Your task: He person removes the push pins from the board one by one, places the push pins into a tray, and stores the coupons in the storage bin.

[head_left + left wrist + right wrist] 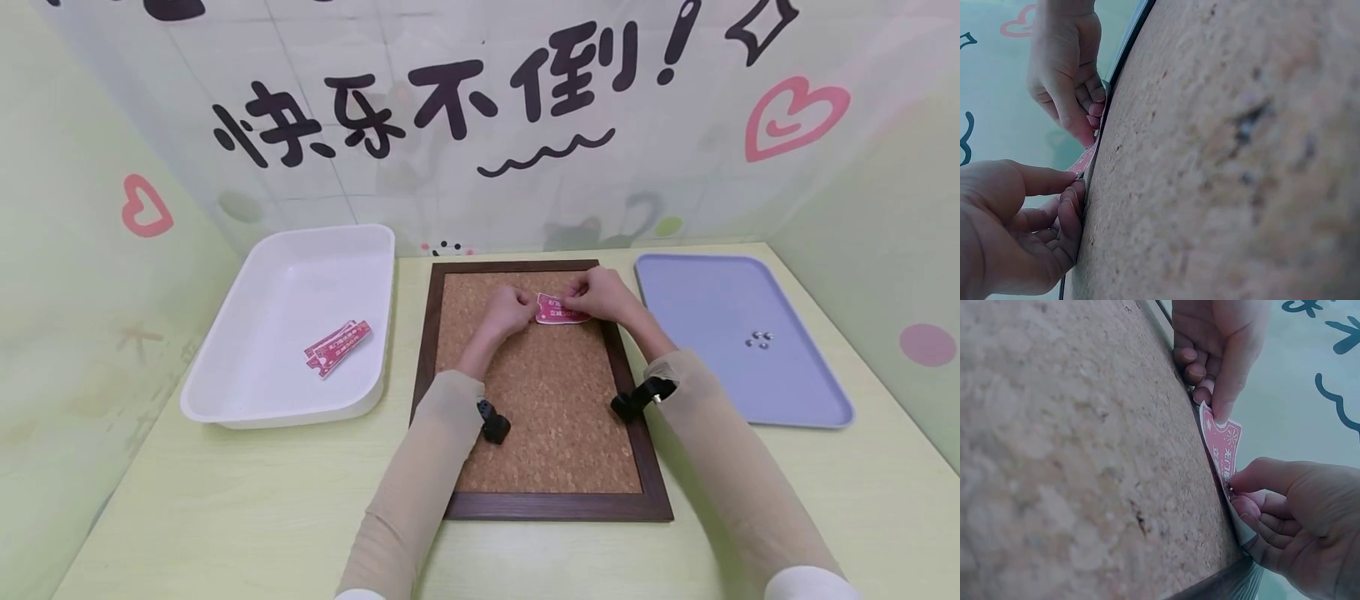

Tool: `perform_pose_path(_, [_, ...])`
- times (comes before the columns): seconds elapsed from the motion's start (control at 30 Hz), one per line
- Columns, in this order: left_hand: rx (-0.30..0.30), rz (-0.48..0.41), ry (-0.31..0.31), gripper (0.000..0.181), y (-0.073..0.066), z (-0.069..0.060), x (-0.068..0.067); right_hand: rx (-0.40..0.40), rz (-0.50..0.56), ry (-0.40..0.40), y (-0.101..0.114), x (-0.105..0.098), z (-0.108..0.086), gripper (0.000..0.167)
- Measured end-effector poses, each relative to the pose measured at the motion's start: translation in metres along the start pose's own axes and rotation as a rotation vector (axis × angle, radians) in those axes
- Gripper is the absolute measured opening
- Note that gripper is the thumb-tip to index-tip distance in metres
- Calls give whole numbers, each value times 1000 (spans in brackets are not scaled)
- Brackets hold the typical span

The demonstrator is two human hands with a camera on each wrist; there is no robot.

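A red paper ticket (553, 313) with white print and a white edge lies over the upper part of the framed cork board (543, 400). My left hand (510, 310) pinches the ticket's left end between thumb and fingers. On its right half, my right hand (603, 293) grips the ticket, with the thumb (1266, 475) on the printed face. Something small and dark shows at that thumb's tip in the right wrist view; its kind cannot be made out. The left wrist view shows both hands close together at the ticket, low over the cork.
Left of the board stands a deep white tray (262, 408) with a few more red tickets (339, 346) in it. A shallow blue tray (720, 333) to the right holds several small silvery pieces (760, 340). A printed wall curtain (450, 192) rises behind the table.
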State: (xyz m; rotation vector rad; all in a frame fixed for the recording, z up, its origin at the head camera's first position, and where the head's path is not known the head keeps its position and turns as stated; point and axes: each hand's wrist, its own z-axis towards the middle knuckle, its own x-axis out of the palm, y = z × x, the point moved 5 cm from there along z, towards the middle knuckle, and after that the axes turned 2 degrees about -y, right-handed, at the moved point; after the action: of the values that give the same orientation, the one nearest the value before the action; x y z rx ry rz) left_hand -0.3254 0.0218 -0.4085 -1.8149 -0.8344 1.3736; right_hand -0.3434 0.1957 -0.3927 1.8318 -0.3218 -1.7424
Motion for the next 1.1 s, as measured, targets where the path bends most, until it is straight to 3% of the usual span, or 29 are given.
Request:
perform_pose_path(0.77, [1, -47, 35, 42, -2, -9, -5, -23, 134, -53, -7, -6, -15, 17])
perform_pose_path(1.1, [-6, -44, 53, 11, -6, -25, -12, -22, 196, -82, -10, -15, -30, 19])
